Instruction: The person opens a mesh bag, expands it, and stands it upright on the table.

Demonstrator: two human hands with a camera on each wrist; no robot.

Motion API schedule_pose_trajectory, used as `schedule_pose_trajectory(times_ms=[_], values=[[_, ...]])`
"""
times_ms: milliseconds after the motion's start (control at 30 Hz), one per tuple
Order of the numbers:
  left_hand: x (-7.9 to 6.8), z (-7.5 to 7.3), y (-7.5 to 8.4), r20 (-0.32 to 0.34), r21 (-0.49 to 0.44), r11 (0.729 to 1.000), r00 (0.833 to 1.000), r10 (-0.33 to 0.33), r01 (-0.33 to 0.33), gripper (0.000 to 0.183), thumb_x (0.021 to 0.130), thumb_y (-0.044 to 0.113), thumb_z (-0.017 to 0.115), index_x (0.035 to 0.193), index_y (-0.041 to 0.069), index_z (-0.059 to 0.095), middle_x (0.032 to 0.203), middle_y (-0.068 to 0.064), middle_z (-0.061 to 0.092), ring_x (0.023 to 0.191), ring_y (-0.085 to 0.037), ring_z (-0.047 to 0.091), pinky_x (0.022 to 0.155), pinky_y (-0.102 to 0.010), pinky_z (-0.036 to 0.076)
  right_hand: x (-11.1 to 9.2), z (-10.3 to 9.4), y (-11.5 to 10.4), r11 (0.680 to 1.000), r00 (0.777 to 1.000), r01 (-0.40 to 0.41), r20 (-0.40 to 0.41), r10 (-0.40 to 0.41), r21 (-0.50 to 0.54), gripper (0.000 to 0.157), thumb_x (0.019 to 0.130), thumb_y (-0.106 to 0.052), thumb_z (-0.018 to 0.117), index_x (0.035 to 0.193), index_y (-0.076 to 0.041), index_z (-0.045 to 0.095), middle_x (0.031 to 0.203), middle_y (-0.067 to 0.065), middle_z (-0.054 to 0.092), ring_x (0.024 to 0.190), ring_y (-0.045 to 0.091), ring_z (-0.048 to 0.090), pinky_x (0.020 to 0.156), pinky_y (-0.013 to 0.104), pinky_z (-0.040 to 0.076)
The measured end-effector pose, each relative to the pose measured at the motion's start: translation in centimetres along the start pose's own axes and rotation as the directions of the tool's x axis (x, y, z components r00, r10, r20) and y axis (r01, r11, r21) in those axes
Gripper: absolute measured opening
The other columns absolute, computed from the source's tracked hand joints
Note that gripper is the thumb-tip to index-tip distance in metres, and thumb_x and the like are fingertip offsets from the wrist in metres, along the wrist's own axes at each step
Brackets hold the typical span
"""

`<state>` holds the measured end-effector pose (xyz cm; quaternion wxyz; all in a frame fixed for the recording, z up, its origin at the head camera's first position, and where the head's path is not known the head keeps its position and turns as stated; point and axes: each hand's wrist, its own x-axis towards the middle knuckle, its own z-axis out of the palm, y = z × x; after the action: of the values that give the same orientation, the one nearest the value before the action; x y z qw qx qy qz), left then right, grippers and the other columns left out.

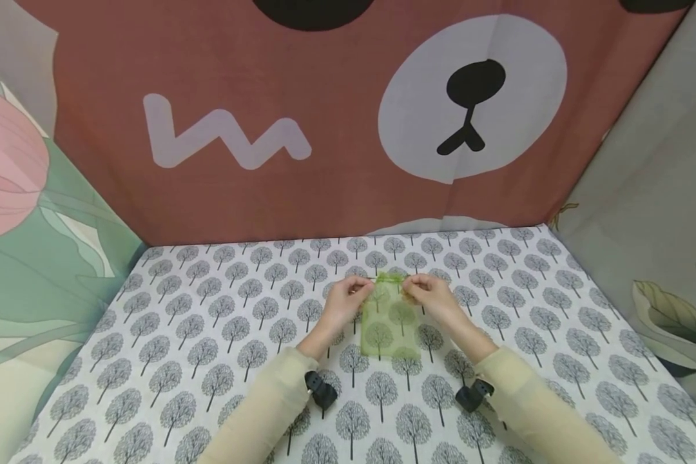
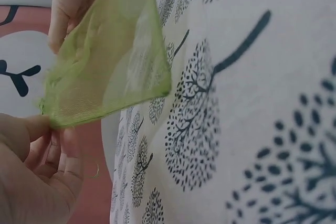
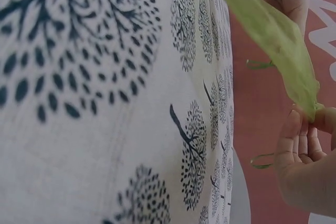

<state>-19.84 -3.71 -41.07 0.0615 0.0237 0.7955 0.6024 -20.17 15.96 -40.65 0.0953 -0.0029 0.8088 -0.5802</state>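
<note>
A sheer green drawstring pouch [image 1: 390, 325] hangs flat between my two hands, just over the printed cloth. At its upper left edge my left hand [image 1: 345, 298] pinches the fabric between thumb and fingertips. My right hand [image 1: 432, 296] pinches the opposite upper edge in the same way. The gathered top of the pouch [image 2: 105, 61] shows near the fingers in the left wrist view. Seen from the right wrist, the pouch [image 3: 278, 40] is nearly edge-on, and thin green ribbon loops [image 3: 261, 161] stick out by the hand. Nothing can be made out inside the pouch.
A white cloth with dark tree prints [image 1: 220, 380] covers the table. Behind it hangs a reddish-brown curtain [image 1: 325, 200] with a bear face. Patterned curtains stand at the left [image 1: 11, 277] and right [image 1: 632, 212]. Each wrist wears a black strap device [image 1: 323, 391].
</note>
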Motion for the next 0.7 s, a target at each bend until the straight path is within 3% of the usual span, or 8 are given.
schedule_pose_trajectory(times_ms=[200, 400, 567, 700], values=[[0.1, -0.11, -0.28, 0.005, -0.052, 0.998, 1.0, -0.023, 0.023, 0.026, 0.096, 0.022, 0.056, 0.111, 0.004, 0.064, 0.101, -0.014, 0.064, 0.081, -0.013, 0.056, 0.068, -0.021, 0.054, 0.09, 0.14, -0.07, 1.0, 1.0, 0.002, -0.02, -0.002, 0.02, 0.026, 0.096, -0.013, 0.053, 0.111, 0.007, 0.058, 0.093, 0.005, 0.066, 0.08, 0.005, 0.059, 0.076, 0.015, 0.053], [0.29, -0.18, -0.33, -0.038, -0.09, 0.996, 0.999, -0.023, 0.02, 0.027, 0.097, 0.024, 0.054, 0.113, 0.003, 0.062, 0.102, -0.014, 0.065, 0.078, -0.01, 0.055, 0.068, -0.021, 0.053, 0.29, -0.11, -0.22, 1.0, 0.999, 0.012, -0.043, -0.012, 0.01, 0.027, 0.095, -0.013, 0.053, 0.112, 0.007, 0.059, 0.089, 0.0, 0.066, 0.077, 0.004, 0.057, 0.073, 0.015, 0.053], [0.46, -0.26, -0.45, -0.067, -0.062, 0.998, 0.998, -0.009, 0.005, 0.026, 0.097, 0.024, 0.055, 0.112, 0.005, 0.063, 0.101, -0.013, 0.066, 0.074, -0.009, 0.056, 0.066, -0.021, 0.053, 0.24, -0.32, -0.12, 1.0, 0.999, 0.021, -0.03, -0.021, 0.009, 0.029, 0.095, -0.014, 0.054, 0.115, 0.007, 0.059, 0.094, 0.005, 0.069, 0.077, 0.0, 0.06, 0.076, 0.014, 0.055], [0.59, -0.31, -0.55, -0.05, -0.026, 0.999, 0.998, 0.029, -0.03, 0.024, 0.096, 0.018, 0.057, 0.113, 0.004, 0.065, 0.103, -0.015, 0.068, 0.083, -0.02, 0.063, 0.069, -0.024, 0.058, 0.2, -0.56, -0.05, 1.0, 0.999, 0.028, -0.018, -0.028, -0.003, 0.032, 0.096, -0.014, 0.055, 0.119, 0.007, 0.058, 0.105, 0.018, 0.068, 0.078, -0.001, 0.061, 0.078, 0.015, 0.056]])
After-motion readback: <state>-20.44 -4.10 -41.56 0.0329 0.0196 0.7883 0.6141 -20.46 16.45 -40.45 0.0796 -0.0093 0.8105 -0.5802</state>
